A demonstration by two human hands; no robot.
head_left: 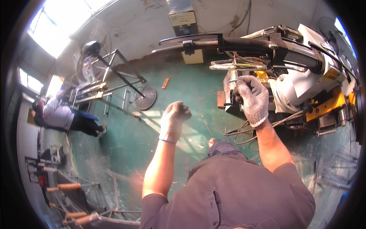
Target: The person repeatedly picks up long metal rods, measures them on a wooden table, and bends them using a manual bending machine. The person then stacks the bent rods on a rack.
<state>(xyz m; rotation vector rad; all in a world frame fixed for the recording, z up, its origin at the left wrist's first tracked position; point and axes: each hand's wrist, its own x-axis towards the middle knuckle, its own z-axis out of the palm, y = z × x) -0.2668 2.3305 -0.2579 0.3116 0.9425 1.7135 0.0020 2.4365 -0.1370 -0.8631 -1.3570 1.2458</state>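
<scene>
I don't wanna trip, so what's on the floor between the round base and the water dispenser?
An orange power strip lies between the round base and the water dispenser, in the head view.

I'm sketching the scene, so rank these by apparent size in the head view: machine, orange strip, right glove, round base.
1. Machine
2. Right glove
3. Round base
4. Orange strip

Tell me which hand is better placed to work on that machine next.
Probably the right hand: it appears right beside the machine, while the left hand is farther off, over the green floor.
</scene>
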